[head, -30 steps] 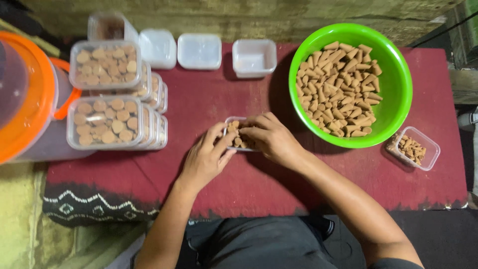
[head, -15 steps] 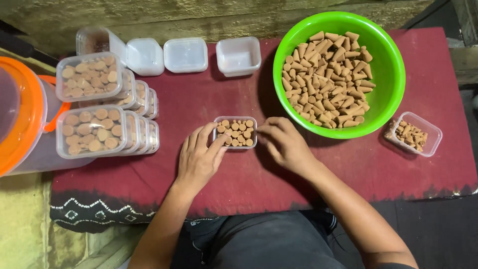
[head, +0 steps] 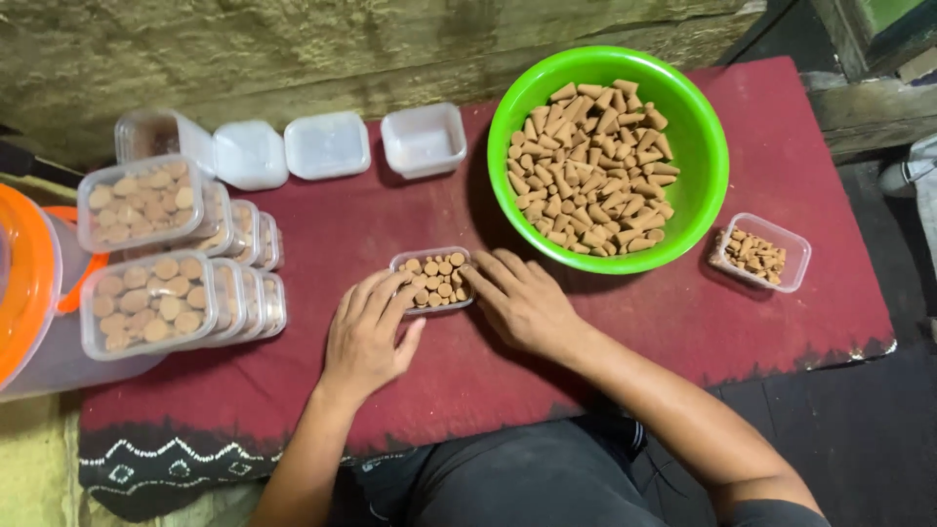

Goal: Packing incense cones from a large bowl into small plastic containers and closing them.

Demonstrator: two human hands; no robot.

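Note:
A small clear plastic box (head: 432,280) packed with upright brown cones sits on the red cloth (head: 625,332) in front of me. My left hand (head: 369,332) lies flat on the cloth, fingertips touching the box's left side. On the other side my right hand (head: 522,301) touches the box's right edge with its fingertips. Neither hand grips anything. Just beyond the right hand stands a big green bowl (head: 703,146) full of loose brown cones (head: 593,168).
Filled, lidded boxes of cones (head: 146,254) are stacked at the left beside an orange-lidded clear tub (head: 29,293). Empty white containers (head: 422,139) and lids (head: 327,144) line the back. A part-filled small box (head: 759,252) sits right of the bowl. A stone wall (head: 293,49) runs behind.
My hands have drawn off the top of the small box, uncovering its cones, and now rest at its two sides. The view has shifted slightly.

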